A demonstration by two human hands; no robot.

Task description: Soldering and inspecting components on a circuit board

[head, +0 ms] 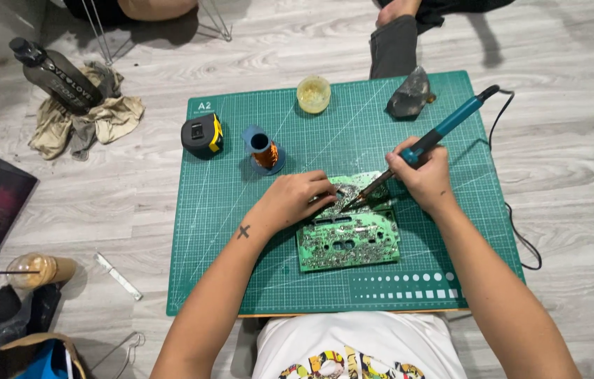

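Note:
A green circuit board (348, 242) lies solder side up on a green cutting mat (241, 231). My left hand (295, 198) rests on the board's upper left part, fingers curled and pinching something thin there, too small to make out. My right hand (423, 174) grips a blue-handled soldering iron (444, 128) like a pen. Its tip touches the board just right of my left fingertips. The iron's black cable (522, 238) trails off the mat's right side.
On the mat's far part stand a black and yellow tape measure (203, 135), a spool of copper wire (263, 150), a small yellow jar (313, 93) and a grey lump (410, 95). A dark bottle (55, 74) lies on a rag at left. Another person's legs (395, 35) are beyond the mat.

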